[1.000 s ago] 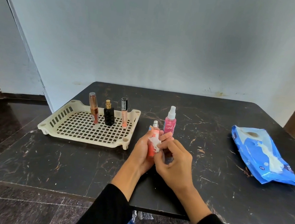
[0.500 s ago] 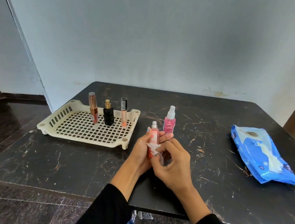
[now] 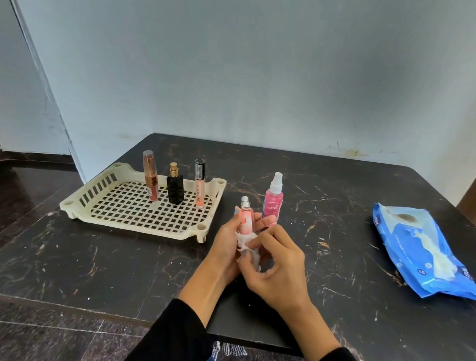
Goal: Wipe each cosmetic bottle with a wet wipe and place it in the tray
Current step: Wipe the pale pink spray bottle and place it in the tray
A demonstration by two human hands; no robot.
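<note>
My left hand (image 3: 224, 250) grips an upright orange spray bottle (image 3: 245, 220) with a silver nozzle, just right of the tray. My right hand (image 3: 277, 269) presses a crumpled white wet wipe (image 3: 248, 245) against the bottle's lower part. A pink spray bottle (image 3: 273, 202) with a white nozzle stands on the table right behind my hands. The cream lattice tray (image 3: 137, 219) holds three upright items along its far side: a copper tube (image 3: 150, 177), a black bottle with a gold cap (image 3: 174, 188) and a peach lip-gloss tube (image 3: 199, 187).
A blue wet-wipe pack (image 3: 423, 261) lies at the right of the dark marble table (image 3: 102, 268), a wipe sticking out of its opening. A pale wall rises behind the table. A brown door frame stands at the far right.
The wipe and my right fingers have slid down from the orange bottle's middle to its lower part; more of the bottle shows above. The left hand keeps its hold.
</note>
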